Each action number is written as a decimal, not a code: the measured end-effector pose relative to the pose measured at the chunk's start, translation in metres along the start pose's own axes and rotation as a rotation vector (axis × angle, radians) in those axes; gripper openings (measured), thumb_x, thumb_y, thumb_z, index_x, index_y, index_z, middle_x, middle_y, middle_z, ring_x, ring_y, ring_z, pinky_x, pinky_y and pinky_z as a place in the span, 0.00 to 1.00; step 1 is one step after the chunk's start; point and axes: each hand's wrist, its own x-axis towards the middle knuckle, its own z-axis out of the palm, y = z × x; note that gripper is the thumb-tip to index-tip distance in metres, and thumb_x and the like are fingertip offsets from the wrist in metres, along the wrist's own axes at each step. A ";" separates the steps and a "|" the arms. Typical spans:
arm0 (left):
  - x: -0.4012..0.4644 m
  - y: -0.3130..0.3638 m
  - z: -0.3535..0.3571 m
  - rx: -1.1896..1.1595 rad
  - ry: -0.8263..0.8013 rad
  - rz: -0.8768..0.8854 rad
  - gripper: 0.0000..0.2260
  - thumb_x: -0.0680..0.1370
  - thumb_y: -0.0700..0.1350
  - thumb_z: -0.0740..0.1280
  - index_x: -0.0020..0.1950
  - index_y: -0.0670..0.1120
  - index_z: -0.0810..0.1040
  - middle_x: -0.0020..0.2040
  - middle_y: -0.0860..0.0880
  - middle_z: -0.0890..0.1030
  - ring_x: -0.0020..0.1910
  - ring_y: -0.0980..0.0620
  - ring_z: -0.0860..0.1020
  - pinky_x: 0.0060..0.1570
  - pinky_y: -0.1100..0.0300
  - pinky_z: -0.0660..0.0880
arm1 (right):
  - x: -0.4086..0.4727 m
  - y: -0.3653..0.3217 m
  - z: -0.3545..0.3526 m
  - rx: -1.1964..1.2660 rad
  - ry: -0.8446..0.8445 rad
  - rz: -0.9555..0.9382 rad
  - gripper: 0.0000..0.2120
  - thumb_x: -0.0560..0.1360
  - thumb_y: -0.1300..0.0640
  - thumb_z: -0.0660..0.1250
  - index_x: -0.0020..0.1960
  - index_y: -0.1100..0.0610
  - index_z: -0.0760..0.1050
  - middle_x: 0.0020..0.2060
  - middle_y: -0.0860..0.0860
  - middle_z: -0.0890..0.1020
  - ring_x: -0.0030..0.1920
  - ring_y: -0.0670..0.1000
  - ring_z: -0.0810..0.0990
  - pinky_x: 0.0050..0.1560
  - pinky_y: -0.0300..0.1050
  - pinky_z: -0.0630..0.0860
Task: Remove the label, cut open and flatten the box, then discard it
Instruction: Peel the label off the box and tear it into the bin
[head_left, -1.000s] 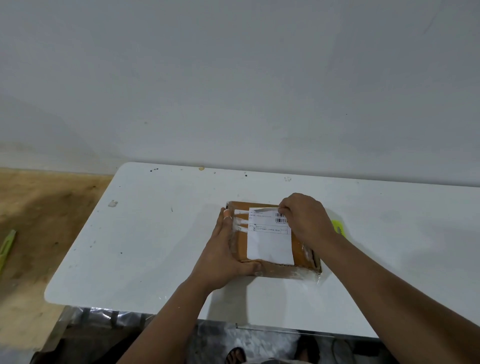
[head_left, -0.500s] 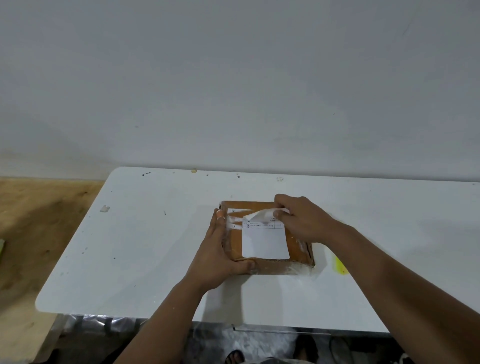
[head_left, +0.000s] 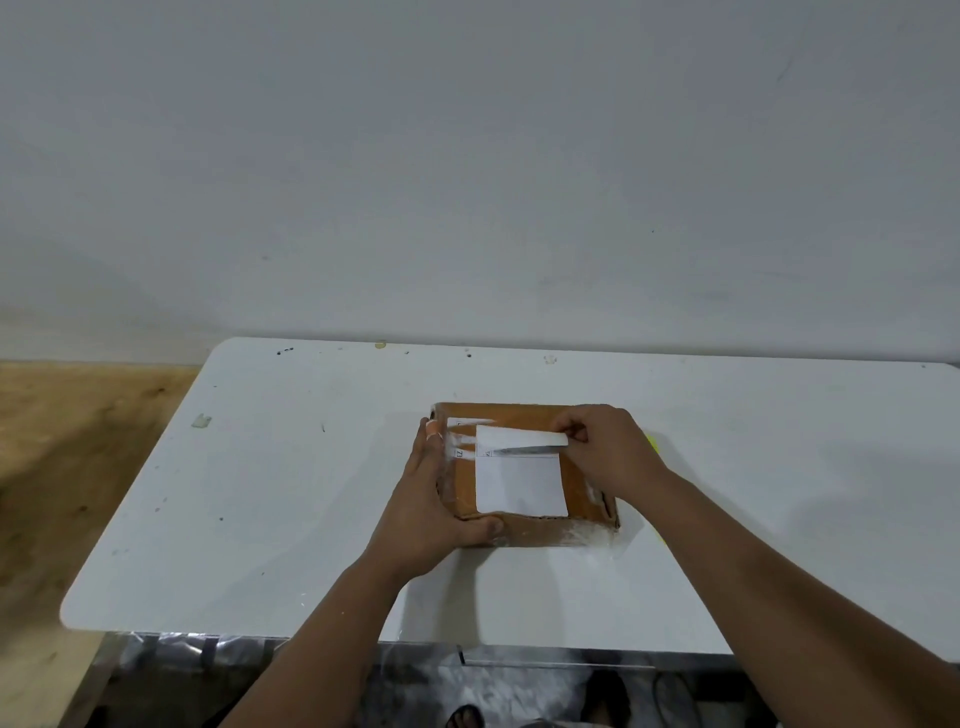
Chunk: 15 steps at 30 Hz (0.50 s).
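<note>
A flat brown cardboard box wrapped in clear tape lies in the middle of the white table. A white label covers its top face. The label's far edge is peeled up and folded toward me. My right hand pinches that lifted edge at its right corner. My left hand clamps the box's left side, thumb on the near edge, fingers along the left face.
A yellow-green object peeks out on the table behind my right hand, mostly hidden. A grey wall rises just behind the table. Wooden floor lies to the left. A small scrap sits near the table's left edge.
My right hand has peeled the label's far edge further off the box and folded it toward me. My left hand stays on the box's left side.
</note>
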 end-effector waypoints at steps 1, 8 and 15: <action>0.000 -0.001 0.000 0.003 0.002 0.002 0.61 0.60 0.67 0.79 0.77 0.66 0.37 0.79 0.66 0.45 0.78 0.63 0.45 0.76 0.52 0.56 | 0.000 0.000 0.002 -0.031 0.009 -0.013 0.09 0.74 0.64 0.66 0.46 0.53 0.82 0.40 0.46 0.82 0.41 0.48 0.80 0.43 0.40 0.76; 0.001 -0.003 0.002 0.024 0.000 0.004 0.60 0.60 0.69 0.77 0.77 0.66 0.37 0.80 0.64 0.44 0.78 0.62 0.47 0.75 0.54 0.57 | -0.010 -0.016 -0.008 -0.140 -0.088 -0.081 0.09 0.80 0.56 0.62 0.44 0.59 0.75 0.38 0.51 0.78 0.37 0.50 0.73 0.37 0.46 0.69; 0.002 -0.004 0.002 0.036 -0.014 -0.002 0.59 0.62 0.66 0.78 0.78 0.62 0.39 0.79 0.66 0.44 0.75 0.66 0.49 0.71 0.61 0.56 | -0.012 -0.026 -0.029 0.056 -0.261 -0.016 0.10 0.79 0.54 0.62 0.40 0.45 0.72 0.41 0.45 0.79 0.35 0.47 0.76 0.36 0.41 0.70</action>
